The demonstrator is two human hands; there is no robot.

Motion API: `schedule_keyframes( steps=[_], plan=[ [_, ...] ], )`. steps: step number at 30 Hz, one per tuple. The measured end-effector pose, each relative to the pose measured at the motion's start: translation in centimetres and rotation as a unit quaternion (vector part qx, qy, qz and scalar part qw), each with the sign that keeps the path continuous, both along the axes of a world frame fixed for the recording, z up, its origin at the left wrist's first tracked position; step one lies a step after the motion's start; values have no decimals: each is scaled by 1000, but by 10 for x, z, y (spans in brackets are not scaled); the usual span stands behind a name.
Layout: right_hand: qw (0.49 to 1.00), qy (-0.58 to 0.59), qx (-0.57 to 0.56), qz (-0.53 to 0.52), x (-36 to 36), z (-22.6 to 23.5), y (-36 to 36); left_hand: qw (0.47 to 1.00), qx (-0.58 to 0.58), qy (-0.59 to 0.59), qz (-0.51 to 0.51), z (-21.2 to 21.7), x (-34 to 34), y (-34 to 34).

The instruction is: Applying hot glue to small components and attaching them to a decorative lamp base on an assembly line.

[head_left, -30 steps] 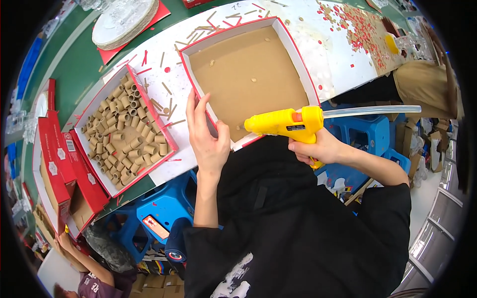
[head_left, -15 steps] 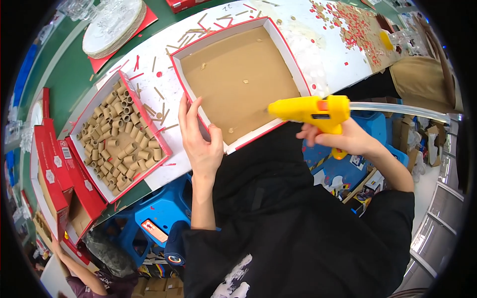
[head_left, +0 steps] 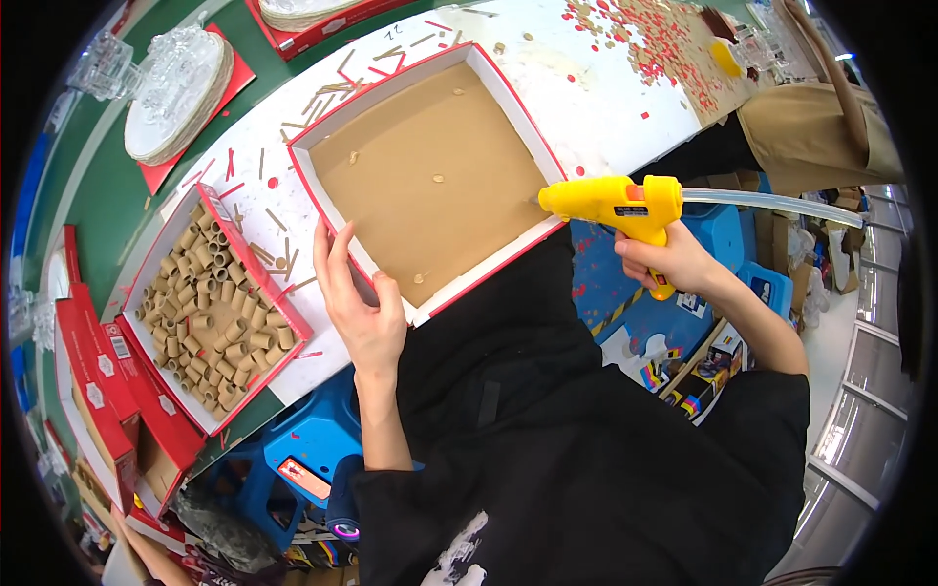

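Observation:
A shallow square box tray (head_left: 420, 127) with red outer edges, white walls and a brown cardboard bottom lies at a slant on the table before me. Several small glue blobs (head_left: 438, 179) dot its bottom. My left hand (head_left: 363, 317) grips the tray's left wall close to the near corner, with fingers and thumb bent over the edge. In my right hand (head_left: 674, 256) is a yellow hot glue gun (head_left: 616, 203), fingers wrapped round its handle. Its nozzle hovers by the tray's right corner; I cannot tell whether it touches. A long clear glue stick (head_left: 772, 203) juts from its back.
Left of the tray stands a red-and-white box (head_left: 298, 337) full of short cardboard tubes (head_left: 220, 303). Paper strips (head_left: 277, 220) litter the white table, and red and brown bits (head_left: 645, 49) lie at far right. Stacked round discs (head_left: 181, 98) sit far left. Another person (head_left: 821, 127) is at right.
The whole view has shifted, carrying the tray leftward in it. Relative to the tray, the glue gun has moved right to its corner, and my right fingers have closed more tightly round the handle.

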State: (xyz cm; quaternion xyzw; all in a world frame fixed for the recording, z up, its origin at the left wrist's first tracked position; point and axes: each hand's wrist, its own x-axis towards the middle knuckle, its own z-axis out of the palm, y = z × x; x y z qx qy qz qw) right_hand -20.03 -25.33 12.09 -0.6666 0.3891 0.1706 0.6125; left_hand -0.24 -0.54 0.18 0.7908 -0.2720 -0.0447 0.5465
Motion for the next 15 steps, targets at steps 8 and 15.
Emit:
schedule_keyframes(
  steps=[8,15],
  plan=[
    [1000,9,-12,-7,-1,0,4,1000,13,-6,1,1,-2,2],
    [999,19,-34,0,-4,-1,3,1000,8,1,1,1,-4,-1]
  ],
)
